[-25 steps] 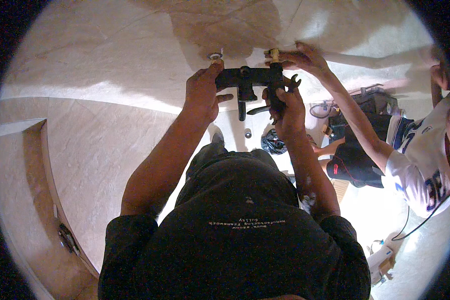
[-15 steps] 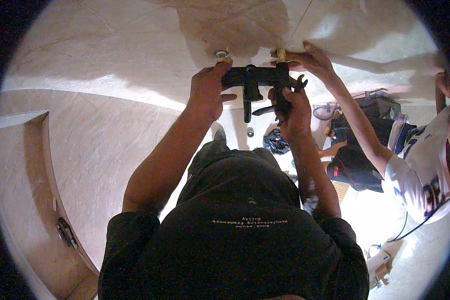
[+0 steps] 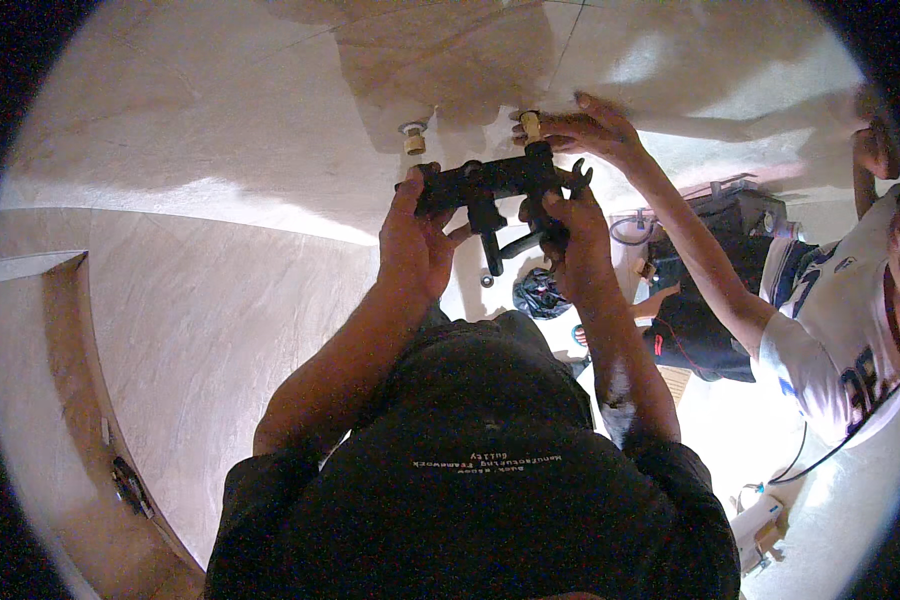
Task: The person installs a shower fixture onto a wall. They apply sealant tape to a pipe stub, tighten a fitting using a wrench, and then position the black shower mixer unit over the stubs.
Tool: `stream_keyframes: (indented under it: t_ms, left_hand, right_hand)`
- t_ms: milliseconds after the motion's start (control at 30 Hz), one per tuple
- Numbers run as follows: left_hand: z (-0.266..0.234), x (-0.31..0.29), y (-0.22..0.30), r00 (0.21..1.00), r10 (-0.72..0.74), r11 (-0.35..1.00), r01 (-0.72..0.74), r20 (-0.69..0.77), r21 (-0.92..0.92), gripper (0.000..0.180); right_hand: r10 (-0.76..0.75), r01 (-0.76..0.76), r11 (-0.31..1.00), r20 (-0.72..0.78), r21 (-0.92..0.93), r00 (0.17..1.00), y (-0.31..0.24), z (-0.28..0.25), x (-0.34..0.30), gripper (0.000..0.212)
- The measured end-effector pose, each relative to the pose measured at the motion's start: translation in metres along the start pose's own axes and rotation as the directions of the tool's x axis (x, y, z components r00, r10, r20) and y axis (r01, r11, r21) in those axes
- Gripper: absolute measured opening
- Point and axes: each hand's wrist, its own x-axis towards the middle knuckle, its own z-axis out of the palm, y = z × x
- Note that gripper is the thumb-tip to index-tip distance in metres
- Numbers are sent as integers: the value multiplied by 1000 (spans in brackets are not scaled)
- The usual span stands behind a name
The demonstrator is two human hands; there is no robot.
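Observation:
A black wall-mounted mixer tap [image 3: 485,182] is held in front of the wall between both hands. My left hand [image 3: 413,240] is closed round its left end, which stands apart from a brass fitting [image 3: 415,143] on the wall. My right hand [image 3: 580,235] grips the right end, together with a dark open-ended wrench [image 3: 578,180] whose jaws stick out above the fingers. The tap's right end meets or nearly meets a second brass fitting [image 3: 531,127]. Another person's hand [image 3: 595,133] reaches in from the right, its fingertips at that fitting.
The co-worker in a white shirt [image 3: 830,310] is close on my right. Beyond my right forearm lie a black plastic bag [image 3: 543,295] and a dark open tool bag [image 3: 735,215]. A recessed niche [image 3: 70,400] is in the wall at left, with a dark object [image 3: 130,485] in it.
The tap's left end has come away from the left brass fitting, opening a gap, and the tap now slants. My hands moved with it. The co-worker's hand stays at the right fitting.

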Motion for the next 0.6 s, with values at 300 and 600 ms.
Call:
stream_keyframes:
  t_ms: [300,600]
  left_hand:
    - [-39,21,-7,991,19,998,-27,-133,-57,42]
    - [-138,45,47,955,-251,967,254,-158,-2,41]
  right_hand:
    - [121,-116,988,46,-98,992,39,18,-23,56]
    - [38,-72,923,-97,-377,995,42,18,-5,28]
